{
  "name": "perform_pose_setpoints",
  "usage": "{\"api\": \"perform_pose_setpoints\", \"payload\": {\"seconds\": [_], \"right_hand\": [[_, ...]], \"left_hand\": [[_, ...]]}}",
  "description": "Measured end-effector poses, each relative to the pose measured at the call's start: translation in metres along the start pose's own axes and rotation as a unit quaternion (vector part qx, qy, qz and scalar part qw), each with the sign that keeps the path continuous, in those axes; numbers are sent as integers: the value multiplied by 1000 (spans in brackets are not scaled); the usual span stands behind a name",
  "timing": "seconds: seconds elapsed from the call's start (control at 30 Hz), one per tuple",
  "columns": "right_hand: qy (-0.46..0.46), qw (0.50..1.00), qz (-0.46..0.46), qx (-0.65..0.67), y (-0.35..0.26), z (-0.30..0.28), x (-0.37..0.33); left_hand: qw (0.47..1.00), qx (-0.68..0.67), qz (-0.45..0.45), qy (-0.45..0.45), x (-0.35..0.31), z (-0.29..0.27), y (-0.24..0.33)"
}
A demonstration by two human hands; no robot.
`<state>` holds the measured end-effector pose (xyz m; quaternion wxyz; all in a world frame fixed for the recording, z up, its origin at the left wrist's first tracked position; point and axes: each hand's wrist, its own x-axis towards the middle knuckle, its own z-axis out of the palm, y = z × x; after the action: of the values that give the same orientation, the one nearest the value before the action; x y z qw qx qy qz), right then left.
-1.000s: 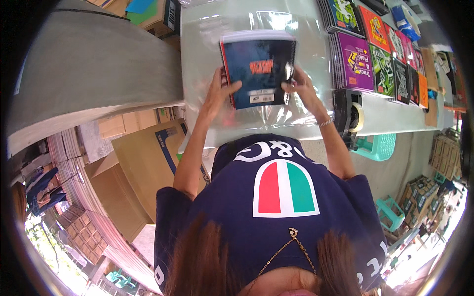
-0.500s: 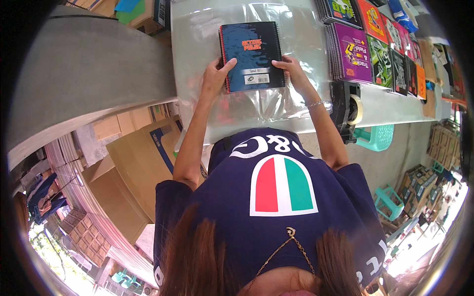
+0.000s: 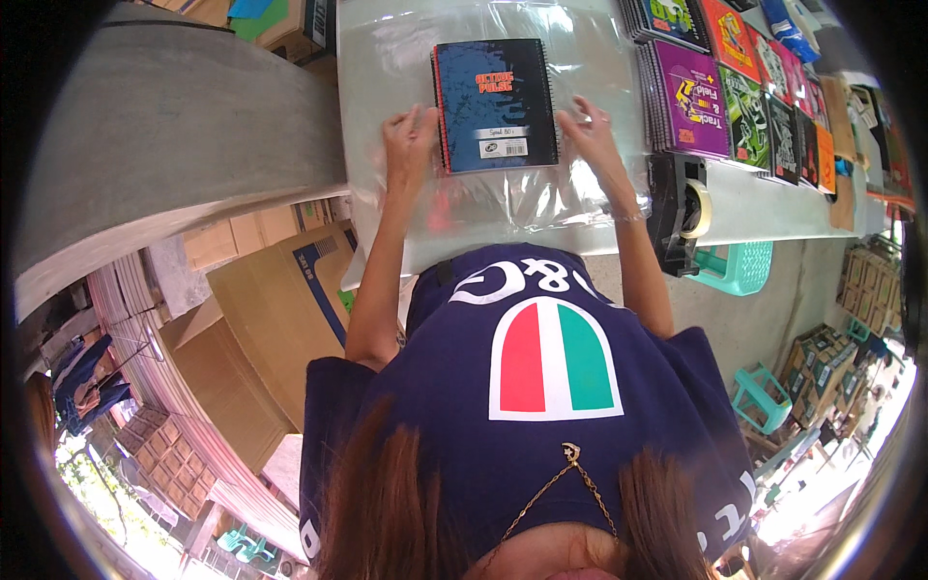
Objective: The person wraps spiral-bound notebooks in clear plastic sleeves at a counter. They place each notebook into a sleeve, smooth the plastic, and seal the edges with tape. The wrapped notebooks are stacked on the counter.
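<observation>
A spiral notebook with a dark blue and black cover lies face up, its wire coils along the sides and a red edge on the left. Whether it is one notebook or a stack, I cannot tell. Under it is a sheet of clear plastic, wrinkled and shiny. Just left of the notebook is my left hand, fingers bent and slightly blurred, apart from the cover. My right hand is off the right side, thumb and fingers apart. Neither hand appears to hold anything.
Rows of spiral notebooks, among them a purple one, cover the table's right side. A black tape dispenser with a tape roll sits near the front edge. Cardboard boxes stand at the lower left, a green stool at right.
Both hands have let go of the notebook and moved outward from its sides. The notebook lies in nearly the same place, shifted slightly away from me.
</observation>
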<state>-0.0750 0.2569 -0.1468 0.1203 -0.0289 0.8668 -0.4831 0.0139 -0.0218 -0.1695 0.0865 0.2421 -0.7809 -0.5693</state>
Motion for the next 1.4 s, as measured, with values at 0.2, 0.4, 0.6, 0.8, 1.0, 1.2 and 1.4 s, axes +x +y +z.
{"api": "perform_pose_setpoints", "payload": {"seconds": [0.2, 0.4, 0.6, 0.8, 1.0, 1.2, 1.4], "right_hand": [[234, 894, 35, -380, 42, -10, -45], [244, 910, -61, -328, 43, 12, -51], [226, 952, 48, -202, 43, -18, -46], [232, 968, 32, -88, 15, -63, -60], [228, 974, 8, -18, 22, -76, -54], [163, 985, 50, 19, 33, -84, -51], [287, 955, 16, -70, 21, -70, -54]], "left_hand": [[895, 365, 61, 251, -36, -25, -36], [886, 401, 119, 201, -47, -16, -44], [970, 170, 53, 168, -62, -32, 1], [977, -109, -34, 178, -59, -77, -24], [959, -232, -62, 152, -59, -83, -24], [963, 109, 92, 230, -64, -76, -28], [979, -14, -14, 202, -69, -68, -15]]}}
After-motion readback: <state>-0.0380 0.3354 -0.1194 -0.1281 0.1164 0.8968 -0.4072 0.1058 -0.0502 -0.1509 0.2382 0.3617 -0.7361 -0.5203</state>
